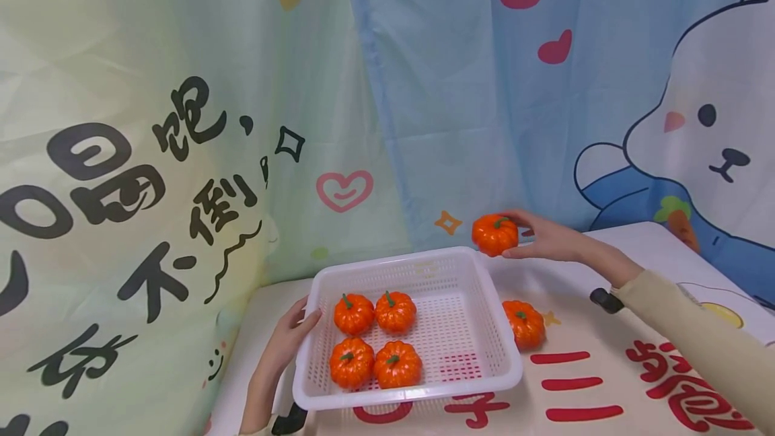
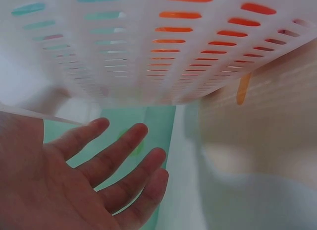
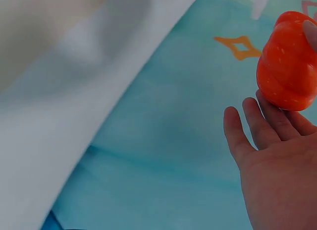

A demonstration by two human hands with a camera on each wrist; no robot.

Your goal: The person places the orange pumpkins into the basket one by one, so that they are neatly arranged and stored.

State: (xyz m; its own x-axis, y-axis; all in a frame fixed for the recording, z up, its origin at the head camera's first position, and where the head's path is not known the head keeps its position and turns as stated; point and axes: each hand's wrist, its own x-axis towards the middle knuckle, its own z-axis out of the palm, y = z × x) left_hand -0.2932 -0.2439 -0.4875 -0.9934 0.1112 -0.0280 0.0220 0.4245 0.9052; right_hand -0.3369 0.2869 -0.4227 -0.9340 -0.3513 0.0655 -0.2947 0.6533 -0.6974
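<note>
My left hand (image 1: pixel 284 338) holds the white plastic basket (image 1: pixel 408 401) at its left rim, the thumb laid over the edge. In the left wrist view, that hand's four fingers (image 2: pixel 130 141) stretch out beside the slotted wall and the thumb is hidden. Several orange pumpkins with green stems, one of them the front right pumpkin (image 1: pixel 397 365), sit in the basket's left half. My right hand (image 1: pixel 547 237) grips another pumpkin (image 1: pixel 493 235) beyond the basket's far right corner, raised above the table. In the right wrist view the gripped pumpkin (image 3: pixel 287 66) is cut off by the frame edge.
One more pumpkin (image 1: pixel 525 325) lies on the table just right of the basket, partly covered by its wall. A printed cloth with red lettering (image 1: pixel 584 414) covers the tabletop (image 1: pixel 563 281). A patterned curtain (image 1: pixel 436 99) hangs behind and to the left.
</note>
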